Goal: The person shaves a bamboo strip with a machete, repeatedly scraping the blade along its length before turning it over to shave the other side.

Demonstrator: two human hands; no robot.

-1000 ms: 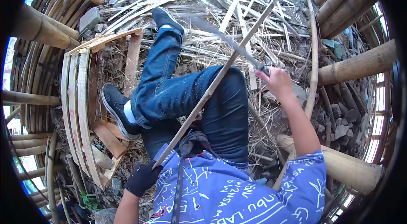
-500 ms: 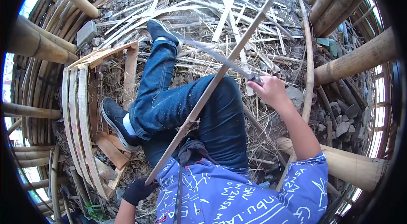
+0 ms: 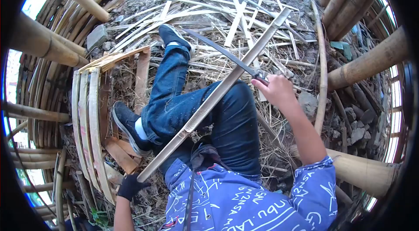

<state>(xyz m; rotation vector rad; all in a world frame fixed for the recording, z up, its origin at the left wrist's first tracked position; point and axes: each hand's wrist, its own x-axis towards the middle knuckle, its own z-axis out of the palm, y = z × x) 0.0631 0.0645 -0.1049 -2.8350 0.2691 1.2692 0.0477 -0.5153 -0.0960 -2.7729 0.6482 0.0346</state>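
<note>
A long split bamboo strip lies aslant across my bent knee, its hollow inner face upward and a node partway along. My left hand, in a black glove, is closed around its lower end. In my bare right hand is the dark handle of a long-bladed machete. The blade crosses over the strip's upper half, pointing away to the upper left. The strip's far end sticks out past the knee above the ground.
Several pale bamboo slats lie strewn on the ground ahead. To the left stands a slatted wooden crate beside my shoe. Thick bamboo poles frame both sides. Broken stones lie at the right.
The strip has turned so that its hollow inner face shows. My left hand has shifted slightly left with its lower end. The blade, blurred before, now appears sharp.
</note>
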